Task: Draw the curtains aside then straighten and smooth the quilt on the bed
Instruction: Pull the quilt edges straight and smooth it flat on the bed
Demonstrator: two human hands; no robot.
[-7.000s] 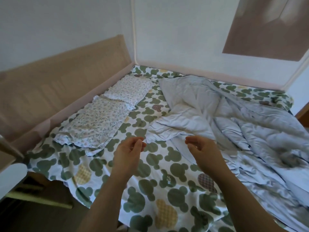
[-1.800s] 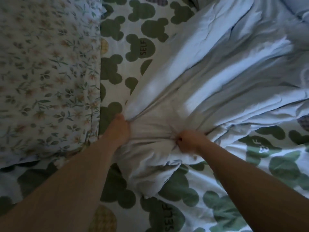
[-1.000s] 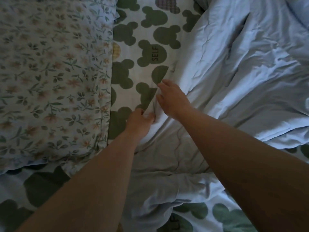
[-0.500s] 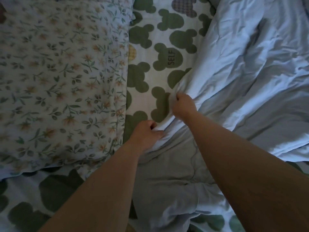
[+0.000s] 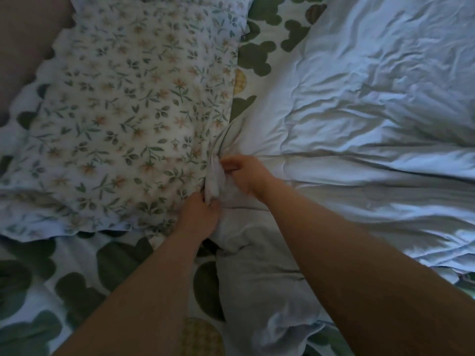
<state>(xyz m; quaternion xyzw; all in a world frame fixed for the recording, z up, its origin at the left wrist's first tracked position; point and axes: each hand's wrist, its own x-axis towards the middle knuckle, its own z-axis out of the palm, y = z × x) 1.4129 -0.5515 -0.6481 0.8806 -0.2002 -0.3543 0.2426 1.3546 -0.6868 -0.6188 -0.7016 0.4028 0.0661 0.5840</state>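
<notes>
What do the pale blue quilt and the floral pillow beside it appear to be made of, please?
Quilt: soft, thin padded fabric, probably cotton or microfibre, with a faint sheen; it creases finely and bunches easily where the left hand and right hand grip it. Pillow: matte woven printed cloth, likely cotton, lightly puffed with a scalloped edge.

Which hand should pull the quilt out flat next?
Probably the right hand. It pinches the quilt edge on the crumpled side. The left hand grips the bunch beside the pillow and can hold it.
</notes>
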